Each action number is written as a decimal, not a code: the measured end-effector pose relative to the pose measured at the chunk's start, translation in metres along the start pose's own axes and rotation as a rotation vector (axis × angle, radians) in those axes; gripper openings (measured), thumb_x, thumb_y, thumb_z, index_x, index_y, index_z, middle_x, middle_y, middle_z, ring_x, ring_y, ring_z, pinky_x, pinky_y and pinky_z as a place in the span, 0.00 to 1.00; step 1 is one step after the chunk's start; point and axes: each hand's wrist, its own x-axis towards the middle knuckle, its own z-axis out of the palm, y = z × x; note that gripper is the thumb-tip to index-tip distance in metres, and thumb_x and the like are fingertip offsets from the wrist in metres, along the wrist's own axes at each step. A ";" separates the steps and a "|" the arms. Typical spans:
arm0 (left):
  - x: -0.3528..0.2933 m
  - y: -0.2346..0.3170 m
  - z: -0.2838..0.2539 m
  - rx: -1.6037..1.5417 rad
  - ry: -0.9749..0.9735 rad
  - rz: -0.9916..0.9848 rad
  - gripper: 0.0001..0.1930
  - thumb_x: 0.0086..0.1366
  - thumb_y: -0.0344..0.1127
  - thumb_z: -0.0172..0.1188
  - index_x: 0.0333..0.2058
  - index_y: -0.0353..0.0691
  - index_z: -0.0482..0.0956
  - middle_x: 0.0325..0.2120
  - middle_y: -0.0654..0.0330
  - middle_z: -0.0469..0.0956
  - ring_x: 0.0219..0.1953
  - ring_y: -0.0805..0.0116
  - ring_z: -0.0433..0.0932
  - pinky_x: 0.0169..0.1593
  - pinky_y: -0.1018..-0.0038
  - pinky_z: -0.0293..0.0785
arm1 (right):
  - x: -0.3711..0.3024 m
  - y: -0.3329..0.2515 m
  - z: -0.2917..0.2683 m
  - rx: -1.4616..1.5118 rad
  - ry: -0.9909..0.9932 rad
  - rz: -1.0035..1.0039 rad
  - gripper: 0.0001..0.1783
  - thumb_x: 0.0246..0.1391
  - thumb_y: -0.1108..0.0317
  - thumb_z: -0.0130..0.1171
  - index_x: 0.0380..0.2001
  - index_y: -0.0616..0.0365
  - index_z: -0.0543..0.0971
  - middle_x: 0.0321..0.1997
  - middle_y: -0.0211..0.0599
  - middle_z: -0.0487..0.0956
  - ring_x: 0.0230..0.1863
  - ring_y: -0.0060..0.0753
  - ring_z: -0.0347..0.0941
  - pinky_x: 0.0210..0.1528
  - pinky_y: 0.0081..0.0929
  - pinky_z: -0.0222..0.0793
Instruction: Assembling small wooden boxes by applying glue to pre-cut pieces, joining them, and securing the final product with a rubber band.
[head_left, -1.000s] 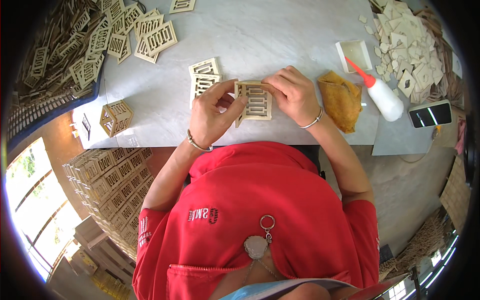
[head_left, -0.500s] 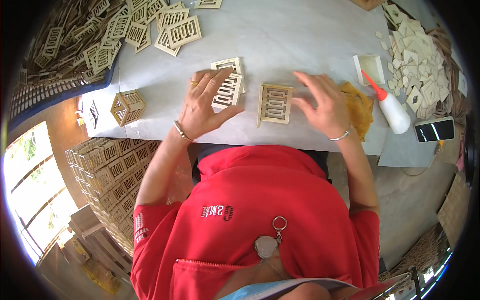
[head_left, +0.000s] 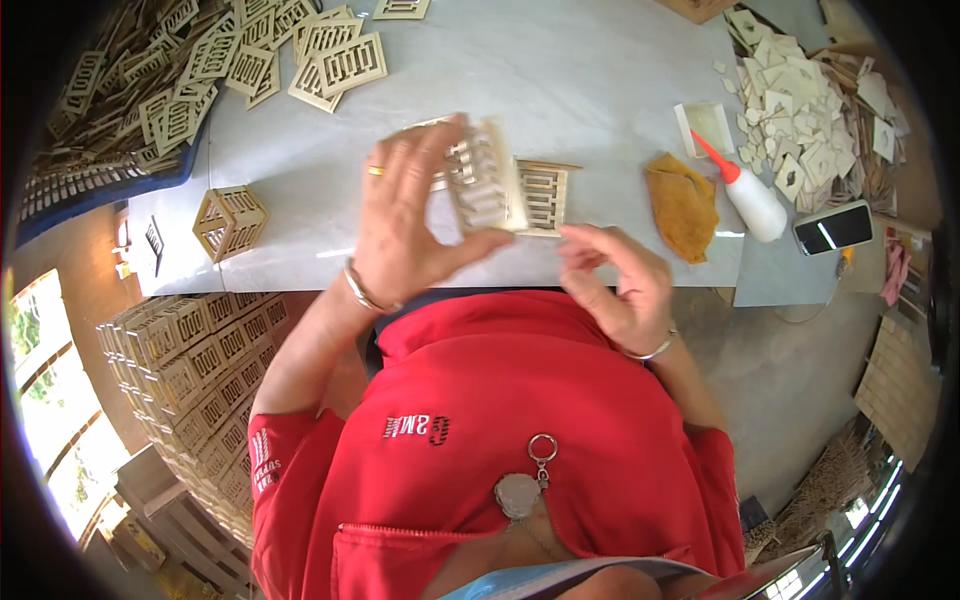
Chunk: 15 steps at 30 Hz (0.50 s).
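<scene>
My left hand point(head_left: 405, 205) grips a pale wooden lattice panel point(head_left: 482, 185), blurred and tilted up between fingers and thumb. Just right of it, partly covered, stands a partly joined lattice piece point(head_left: 545, 197) with a thin upper edge. Close to this piece's lower right corner is my right hand point(head_left: 620, 285), its fingers half curled and apart, with nothing seen between them. Whether its fingertips touch the corner I cannot tell. Behind my left hand another panel shows only in part.
A lattice box frame point(head_left: 231, 222) stands at left, below a blue crate point(head_left: 120, 215) heaped with panels. Loose panels point(head_left: 350, 65) lie at the back. On the right are an orange-brown cloth point(head_left: 682, 205), a red-tipped glue bottle point(head_left: 752, 202), a white tray point(head_left: 704, 130), a phone point(head_left: 834, 228) and wood scraps point(head_left: 795, 100).
My left hand has picked up and tilted a panel toward the joined piece. My right hand has drawn nearer to me and curled its fingers. The whole view has shifted slightly.
</scene>
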 end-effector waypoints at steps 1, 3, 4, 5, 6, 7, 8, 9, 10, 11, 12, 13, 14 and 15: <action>0.002 0.013 0.007 -0.047 0.035 0.043 0.46 0.36 0.45 0.75 0.55 0.35 0.64 0.48 0.54 0.71 0.49 0.56 0.68 0.51 0.63 0.62 | 0.001 -0.001 0.010 0.076 0.031 -0.001 0.14 0.50 0.71 0.63 0.40 0.65 0.76 0.30 0.38 0.77 0.25 0.24 0.72 0.29 0.20 0.68; 0.008 0.031 0.025 -0.114 0.078 0.120 0.46 0.37 0.47 0.74 0.55 0.35 0.64 0.48 0.53 0.70 0.49 0.56 0.68 0.52 0.62 0.62 | -0.002 0.003 0.014 0.079 0.063 -0.055 0.14 0.53 0.68 0.60 0.40 0.69 0.75 0.31 0.37 0.77 0.28 0.23 0.71 0.33 0.20 0.67; 0.010 0.036 0.032 -0.134 0.086 0.154 0.46 0.37 0.47 0.74 0.55 0.35 0.64 0.49 0.52 0.70 0.50 0.56 0.68 0.53 0.62 0.62 | -0.003 -0.002 0.017 0.151 0.163 -0.002 0.12 0.56 0.69 0.57 0.38 0.69 0.75 0.29 0.36 0.77 0.25 0.20 0.70 0.29 0.17 0.65; 0.012 0.041 0.034 -0.173 0.033 0.129 0.45 0.39 0.47 0.73 0.55 0.34 0.64 0.49 0.51 0.69 0.50 0.55 0.68 0.54 0.63 0.62 | -0.012 -0.001 0.011 0.035 0.181 0.113 0.11 0.57 0.69 0.55 0.37 0.69 0.75 0.27 0.36 0.77 0.24 0.19 0.69 0.27 0.16 0.64; 0.011 0.039 0.034 -0.180 0.037 0.129 0.45 0.39 0.47 0.73 0.55 0.34 0.64 0.49 0.51 0.69 0.50 0.55 0.68 0.54 0.63 0.62 | -0.019 0.001 0.005 -0.081 0.201 0.229 0.11 0.58 0.69 0.54 0.36 0.69 0.76 0.26 0.35 0.77 0.22 0.18 0.69 0.25 0.15 0.64; 0.011 0.036 0.033 -0.225 0.024 0.080 0.44 0.41 0.47 0.72 0.56 0.34 0.63 0.49 0.51 0.69 0.50 0.55 0.67 0.54 0.64 0.62 | -0.014 -0.010 0.005 0.004 0.282 0.175 0.11 0.60 0.70 0.51 0.35 0.69 0.76 0.23 0.35 0.77 0.20 0.17 0.70 0.22 0.14 0.65; 0.012 0.031 0.032 -0.269 0.009 0.031 0.44 0.43 0.46 0.72 0.56 0.33 0.63 0.49 0.51 0.69 0.50 0.55 0.67 0.53 0.64 0.63 | -0.019 0.004 0.006 0.133 0.376 0.210 0.11 0.60 0.70 0.51 0.34 0.69 0.76 0.23 0.35 0.78 0.22 0.18 0.73 0.23 0.15 0.68; 0.010 0.023 0.035 -0.307 0.036 -0.095 0.37 0.49 0.45 0.69 0.54 0.33 0.66 0.47 0.51 0.70 0.46 0.57 0.70 0.47 0.67 0.69 | -0.022 0.012 0.002 0.088 0.405 0.241 0.11 0.60 0.70 0.51 0.34 0.69 0.76 0.23 0.35 0.78 0.22 0.18 0.74 0.22 0.15 0.69; 0.010 0.017 0.038 -0.310 0.039 -0.099 0.37 0.49 0.45 0.69 0.54 0.33 0.66 0.47 0.51 0.70 0.46 0.57 0.70 0.47 0.67 0.69 | -0.024 0.017 -0.002 0.047 0.423 0.270 0.11 0.60 0.69 0.52 0.34 0.69 0.76 0.23 0.35 0.78 0.23 0.19 0.74 0.22 0.15 0.69; 0.011 0.010 0.045 -0.321 0.030 -0.287 0.33 0.52 0.46 0.67 0.52 0.33 0.68 0.46 0.51 0.71 0.44 0.60 0.72 0.42 0.68 0.71 | -0.025 0.026 -0.002 0.042 0.424 0.271 0.11 0.60 0.69 0.52 0.34 0.69 0.76 0.23 0.35 0.78 0.23 0.19 0.74 0.22 0.15 0.69; 0.012 0.004 0.053 -0.328 0.020 -0.476 0.30 0.54 0.47 0.65 0.50 0.33 0.70 0.44 0.51 0.72 0.41 0.62 0.73 0.37 0.70 0.73 | -0.026 0.035 -0.001 -0.031 0.416 0.267 0.11 0.59 0.69 0.53 0.33 0.69 0.77 0.23 0.36 0.78 0.22 0.19 0.74 0.21 0.16 0.68; 0.013 0.000 0.061 -0.291 0.054 -0.450 0.24 0.57 0.47 0.62 0.44 0.32 0.74 0.39 0.52 0.73 0.35 0.64 0.76 0.31 0.72 0.73 | -0.026 0.043 -0.001 -0.102 0.407 0.264 0.10 0.59 0.69 0.53 0.33 0.68 0.77 0.22 0.36 0.77 0.21 0.20 0.74 0.20 0.17 0.68; 0.014 -0.001 0.066 -0.295 0.051 -0.448 0.24 0.57 0.47 0.62 0.44 0.32 0.74 0.39 0.52 0.73 0.35 0.64 0.76 0.31 0.72 0.73 | -0.027 0.052 0.001 -0.105 0.410 0.267 0.10 0.59 0.69 0.53 0.33 0.68 0.77 0.22 0.36 0.77 0.21 0.20 0.74 0.20 0.17 0.68; 0.016 -0.002 0.070 -0.299 0.013 -0.480 0.22 0.58 0.46 0.62 0.42 0.31 0.74 0.37 0.52 0.74 0.33 0.64 0.77 0.31 0.72 0.74 | -0.027 0.061 0.002 -0.185 0.387 0.256 0.10 0.58 0.69 0.54 0.32 0.67 0.77 0.22 0.37 0.77 0.20 0.21 0.74 0.20 0.18 0.67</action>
